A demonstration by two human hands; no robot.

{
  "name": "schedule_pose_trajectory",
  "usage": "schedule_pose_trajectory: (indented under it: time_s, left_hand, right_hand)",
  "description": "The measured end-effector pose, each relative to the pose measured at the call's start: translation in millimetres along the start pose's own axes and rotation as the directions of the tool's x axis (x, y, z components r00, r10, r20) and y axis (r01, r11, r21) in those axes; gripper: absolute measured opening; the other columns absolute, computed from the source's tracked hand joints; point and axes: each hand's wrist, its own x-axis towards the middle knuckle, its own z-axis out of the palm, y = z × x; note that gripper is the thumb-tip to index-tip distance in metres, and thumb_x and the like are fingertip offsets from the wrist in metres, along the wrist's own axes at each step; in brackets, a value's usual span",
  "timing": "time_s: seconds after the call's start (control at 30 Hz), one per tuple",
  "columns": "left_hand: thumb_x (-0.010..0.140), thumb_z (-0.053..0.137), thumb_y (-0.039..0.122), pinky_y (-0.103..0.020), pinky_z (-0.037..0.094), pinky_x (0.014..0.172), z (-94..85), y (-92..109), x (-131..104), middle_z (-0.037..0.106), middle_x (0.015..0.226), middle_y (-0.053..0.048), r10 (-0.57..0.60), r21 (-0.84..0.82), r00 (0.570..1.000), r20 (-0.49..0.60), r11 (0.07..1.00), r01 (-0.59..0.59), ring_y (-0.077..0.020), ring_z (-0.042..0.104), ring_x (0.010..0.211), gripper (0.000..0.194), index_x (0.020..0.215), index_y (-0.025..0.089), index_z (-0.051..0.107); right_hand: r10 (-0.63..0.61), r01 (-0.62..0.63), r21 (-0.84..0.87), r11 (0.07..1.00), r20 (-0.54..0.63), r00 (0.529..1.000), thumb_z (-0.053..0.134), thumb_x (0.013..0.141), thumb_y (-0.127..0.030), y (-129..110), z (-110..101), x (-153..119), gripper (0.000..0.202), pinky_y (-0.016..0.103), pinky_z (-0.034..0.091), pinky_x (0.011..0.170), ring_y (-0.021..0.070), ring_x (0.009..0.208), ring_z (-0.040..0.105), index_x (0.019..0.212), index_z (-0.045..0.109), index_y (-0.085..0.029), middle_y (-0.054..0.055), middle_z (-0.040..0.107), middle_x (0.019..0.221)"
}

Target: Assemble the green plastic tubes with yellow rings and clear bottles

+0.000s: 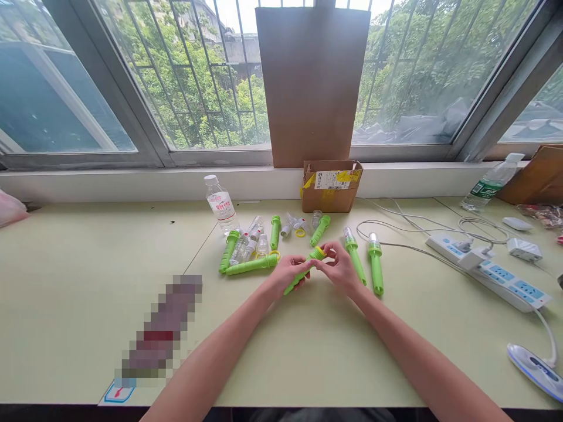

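My left hand is closed round a ribbed green plastic handle, which tilts up to the right. At the handle's upper end sits a yellow ring, and the fingers of my right hand pinch there. To the right lie two green handles with clear caps, one nearer and one farther right. Left of my hands rest uncapped handles, among them a long green handle and an upright-lying green handle. Several clear plastic caps and a loose yellow ring lie among them.
Behind the parts stand a water bottle and a small cardboard box. A power strip with cables runs along the right, near a second bottle. A white device lies at the right edge. A blurred patch covers something at left.
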Motion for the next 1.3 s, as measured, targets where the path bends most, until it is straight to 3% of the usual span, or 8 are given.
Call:
schedule_pose_trajectory:
  time_s: [0.3,0.53,0.67,0.77,0.83,0.93,1.1,1.3]
  left_hand:
    - [0.073,0.064,0.052,-0.018,0.029,0.033,-5.4,3.9,-1.6,0.056,0.061,0.001,-0.031,-0.043,0.997,0.074,0.998,0.034,-0.006,0.045,0.038,0.038,0.079,0.015,0.059]
    - [0.073,0.063,0.056,-0.018,0.032,0.033,-5.1,5.7,-2.5,0.061,0.067,-0.002,-0.036,0.008,0.995,0.093,0.999,0.036,-0.0064,0.048,0.04,0.043,0.083,0.013,0.061]
    - [0.075,0.059,0.058,-0.019,0.037,0.035,-0.7,1.6,1.3,0.063,0.068,-0.003,0.039,0.134,0.998,-0.052,0.99,-0.032,-0.0109,0.056,0.044,0.045,0.09,0.016,0.057]
    - [0.078,0.055,0.057,-0.018,0.037,0.035,-0.7,-3.7,4.9,0.061,0.063,0.001,0.136,0.184,0.953,-0.272,0.979,-0.087,-0.0135,0.059,0.045,0.04,0.087,0.02,0.046]
    - [0.081,0.049,0.055,-0.018,0.034,0.035,-2.5,-6.4,6.2,0.06,0.062,0.002,0.214,0.254,0.92,-0.329,0.958,-0.133,-0.0125,0.057,0.043,0.035,0.08,0.021,0.039]
    - [0.086,0.042,0.051,-0.02,0.033,0.04,-4.6,-8.5,5.9,0.055,0.057,0.004,0.387,0.478,0.87,-0.304,0.852,-0.212,-0.0091,0.049,0.04,0.034,0.071,0.021,0.034]
    - [0.076,0.06,0.046,-0.022,0.029,0.049,-2.2,-12.8,3.3,0.039,0.052,0.009,0.57,0.778,0.802,-0.179,0.581,-0.24,-0.0085,0.037,0.044,0.032,0.077,0.021,0.041]
    - [0.074,0.064,0.047,-0.021,0.028,0.048,-1.2,-15.9,3.0,0.044,0.054,0.008,0.513,0.674,0.818,-0.261,0.703,-0.226,-0.0085,0.038,0.045,0.034,0.078,0.021,0.042]
  right_hand:
    - [0.031,-0.033,0.072,0.997,0.031,0.999,0.074,0.067,-0.045,-6.1,-0.6,-0.4,0.042,0.028,0.058,0.055,0.0181,0.083,0.062,0.079,0.041,-0.022,0.005,0.054,0.103]
    - [0.001,0.001,0.093,0.996,-0.022,1.0,0.072,0.072,-0.041,0.6,3.3,-3.7,0.034,0.029,0.057,0.063,0.0168,0.078,0.061,0.077,0.043,-0.022,0.001,0.057,0.081]
    - [0.008,-0.001,0.094,0.996,-0.077,0.997,0.072,0.073,-0.039,1.9,4.0,-3.5,0.032,0.031,0.057,0.064,0.0175,0.079,0.062,0.079,0.045,-0.022,0.002,0.06,0.086]
    - [0.046,-0.028,0.111,0.993,-0.157,0.986,0.073,0.072,-0.039,3.7,2.7,-1.9,0.034,0.033,0.058,0.066,0.0187,0.081,0.063,0.078,0.044,-0.022,0.004,0.061,0.09]
    - [0.075,-0.047,0.129,0.991,-0.218,0.973,0.074,0.071,-0.04,5.3,1.6,-0.6,0.035,0.035,0.059,0.068,0.0192,0.081,0.064,0.077,0.044,-0.022,0.004,0.062,0.089]
    - [0.122,-0.074,0.195,0.978,-0.251,0.96,0.075,0.07,-0.04,6.8,0.3,1.2,0.037,0.038,0.059,0.069,0.0196,0.079,0.066,0.078,0.044,-0.022,0.002,0.063,0.085]
    - [0.201,-0.13,0.326,0.936,-0.194,0.96,0.076,0.068,-0.04,5.0,-2.3,2.2,0.038,0.039,0.06,0.07,0.0183,0.074,0.066,0.077,0.043,-0.022,-0.002,0.063,0.074]
    - [0.18,-0.142,0.296,0.944,-0.104,0.978,0.078,0.065,-0.04,2.7,-7.2,1.3,0.042,0.037,0.06,0.069,0.0168,0.074,0.066,0.081,0.043,-0.022,-0.002,0.062,0.08]
